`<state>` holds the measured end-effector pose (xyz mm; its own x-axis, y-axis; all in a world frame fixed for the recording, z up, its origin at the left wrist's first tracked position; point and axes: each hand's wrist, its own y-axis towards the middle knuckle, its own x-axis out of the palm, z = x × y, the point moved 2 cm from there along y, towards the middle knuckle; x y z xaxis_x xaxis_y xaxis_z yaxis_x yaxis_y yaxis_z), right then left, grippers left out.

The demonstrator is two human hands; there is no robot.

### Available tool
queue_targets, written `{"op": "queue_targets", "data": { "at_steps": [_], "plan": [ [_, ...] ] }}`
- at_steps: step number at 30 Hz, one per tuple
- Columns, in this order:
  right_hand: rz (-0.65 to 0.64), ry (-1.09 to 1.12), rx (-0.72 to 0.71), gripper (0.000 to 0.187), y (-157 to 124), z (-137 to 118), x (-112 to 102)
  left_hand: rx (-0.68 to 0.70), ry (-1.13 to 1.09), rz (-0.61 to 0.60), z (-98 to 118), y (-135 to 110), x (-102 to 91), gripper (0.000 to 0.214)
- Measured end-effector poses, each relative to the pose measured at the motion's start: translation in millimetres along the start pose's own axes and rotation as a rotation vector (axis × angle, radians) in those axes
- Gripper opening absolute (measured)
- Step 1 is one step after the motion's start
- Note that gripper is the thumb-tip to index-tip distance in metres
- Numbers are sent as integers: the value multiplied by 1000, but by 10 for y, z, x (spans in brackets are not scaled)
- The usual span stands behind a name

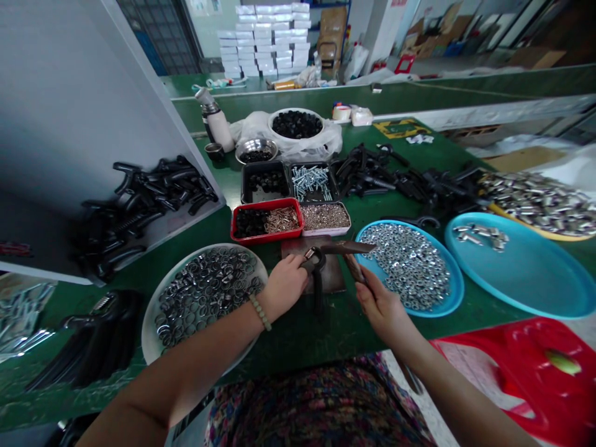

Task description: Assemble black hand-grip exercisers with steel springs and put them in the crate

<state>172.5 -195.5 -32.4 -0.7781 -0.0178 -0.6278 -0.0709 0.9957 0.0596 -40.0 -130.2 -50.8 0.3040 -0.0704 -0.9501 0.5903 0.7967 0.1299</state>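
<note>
A: Your left hand (286,285) is closed around a black part (318,276), thumb and fingers gripping beside its ring. Your right hand (379,307) is wrapped round the wooden handle of a hammer (347,247). The black part sits over the metal plate (336,276) on the desk (335,338), straight ahead of you; I cannot tell whether it touches the plate.

B: As I judge it, you do best to seat the part flat and steady before any tap, so it cannot rock. Draw your left fingertips back, because the hammer's head is just beside them. Keep your right wrist loose and any blow short and square, and glance at the result before you tap again.

A: Now your counts: 2 hands, 1 hammer, 1 held part and 1 plate. Beyond the plate you have 1 red bin (270,238), 1 pale tray (328,231) of rivets and 2 black bins (264,197).

B: To your right are 2 blue trays (521,282), the nearer full of small metal pieces. To your left is 1 white tray (145,335) of metal rings. Those loose pieces are too many and too small for me to count for you.
</note>
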Motion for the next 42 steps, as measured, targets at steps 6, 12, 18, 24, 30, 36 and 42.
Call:
{"op": "queue_targets", "data": {
  "at_steps": [6,12,18,24,30,36,42],
  "plan": [
    [-92,-171,-103,53,30,-304,-4,-180,-112,106,-1,-438,-145,31],
    [-256,-300,-22,54,70,-350,43,-145,-59,24,4,-603,-54,23],
    [-245,-242,-58,50,69,-344,60,-133,-100,40,44,-634,-11,23],
    [83,-651,50,56,161,490,-506,-276,-47,255,-553,-222,-625,25],
    [133,-1075,5,50,316,957,-788,-258,323,9,-1129,553,-823,21],
    [-163,-770,-86,41,368,-133,281,-253,338,-25,-1100,639,-695,26],
    [-164,-152,192,20,573,-208,522,-382,-165,244,-884,344,-885,22]
  ]
}}
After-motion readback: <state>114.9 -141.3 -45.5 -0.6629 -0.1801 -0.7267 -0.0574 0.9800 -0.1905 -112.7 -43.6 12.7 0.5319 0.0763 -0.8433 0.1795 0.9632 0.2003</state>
